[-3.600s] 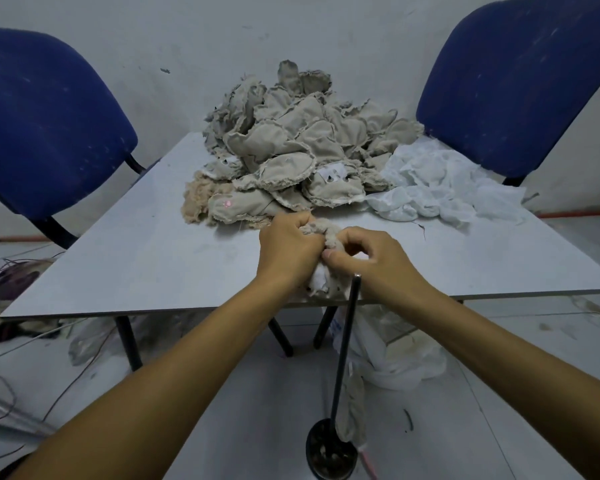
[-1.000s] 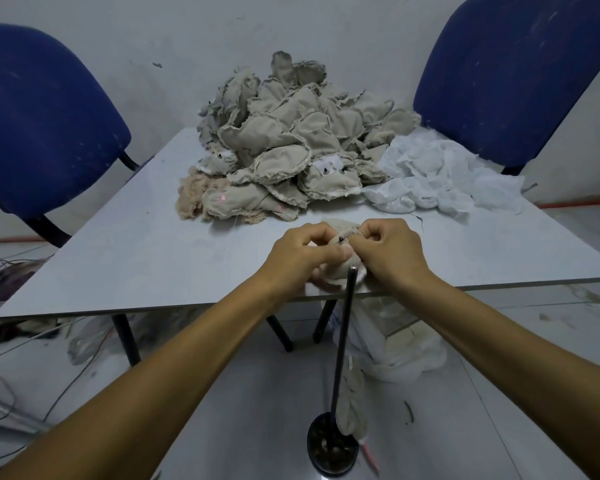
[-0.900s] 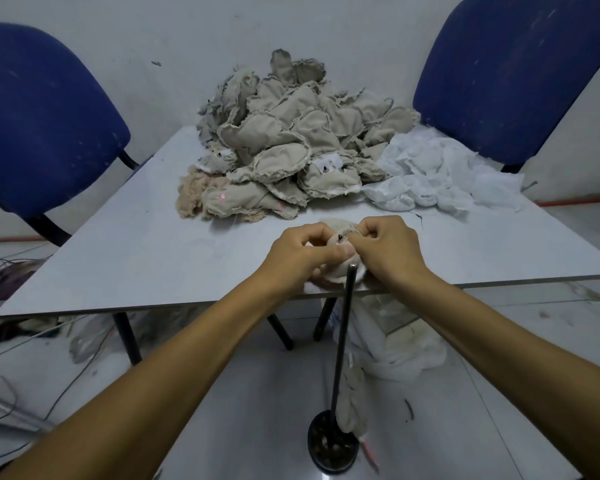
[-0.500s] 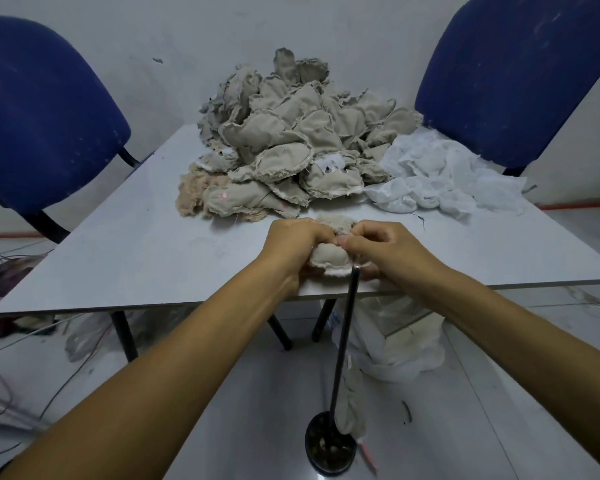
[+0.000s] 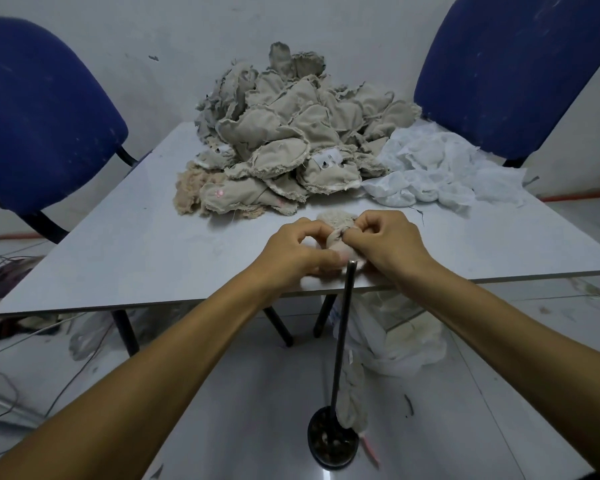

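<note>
Since half a second ago the fingers have shifted: the right hand point(image 5: 385, 242) now pinches a raised fold of the beige fabric piece point(image 5: 336, 221), while the left hand point(image 5: 293, 252) curls round its lower part. They hold the piece at the near edge of the table point(image 5: 136, 258), just above the tip of the upright black rod point(image 5: 342, 341), probably to push it over that tip. Behind, a pile of beige pieces point(image 5: 291, 140) and white cloth point(image 5: 437, 174) lie within easy reach
</note>
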Demonstrator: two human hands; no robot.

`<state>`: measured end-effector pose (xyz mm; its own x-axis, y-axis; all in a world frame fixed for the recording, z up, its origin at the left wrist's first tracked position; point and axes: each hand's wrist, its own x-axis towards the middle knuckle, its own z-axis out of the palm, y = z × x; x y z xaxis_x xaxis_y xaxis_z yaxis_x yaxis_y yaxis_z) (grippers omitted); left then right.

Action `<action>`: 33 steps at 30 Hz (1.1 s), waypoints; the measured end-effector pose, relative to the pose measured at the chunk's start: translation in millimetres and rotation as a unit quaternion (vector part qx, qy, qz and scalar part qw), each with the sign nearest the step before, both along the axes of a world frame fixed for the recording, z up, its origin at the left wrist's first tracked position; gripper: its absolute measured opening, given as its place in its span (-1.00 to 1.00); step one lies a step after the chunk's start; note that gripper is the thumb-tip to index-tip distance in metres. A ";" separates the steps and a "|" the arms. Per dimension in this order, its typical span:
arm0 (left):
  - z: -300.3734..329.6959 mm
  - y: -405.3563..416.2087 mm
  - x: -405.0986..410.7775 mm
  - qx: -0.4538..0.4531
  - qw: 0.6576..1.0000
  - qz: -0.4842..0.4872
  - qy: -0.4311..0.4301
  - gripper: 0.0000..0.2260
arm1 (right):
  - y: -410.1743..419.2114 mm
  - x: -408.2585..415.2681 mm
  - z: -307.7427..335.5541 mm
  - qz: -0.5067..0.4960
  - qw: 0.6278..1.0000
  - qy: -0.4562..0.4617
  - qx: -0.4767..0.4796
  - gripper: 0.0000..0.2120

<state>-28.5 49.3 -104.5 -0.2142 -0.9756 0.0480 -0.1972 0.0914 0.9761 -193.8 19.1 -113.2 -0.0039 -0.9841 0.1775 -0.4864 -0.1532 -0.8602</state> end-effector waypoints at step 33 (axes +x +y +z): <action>16.6 -11.8 -19.9 0.160 0.970 0.154 0.096 -0.86 | 14.2 -1.8 3.6 0.088 0.992 -0.090 0.011 -0.79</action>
<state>-48.4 37.5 -87.8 0.0727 -0.9633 -0.2582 0.0219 -0.2573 0.9661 -195.6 33.3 -109.6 0.1377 -0.9761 0.1679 -0.2913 -0.2019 -0.9351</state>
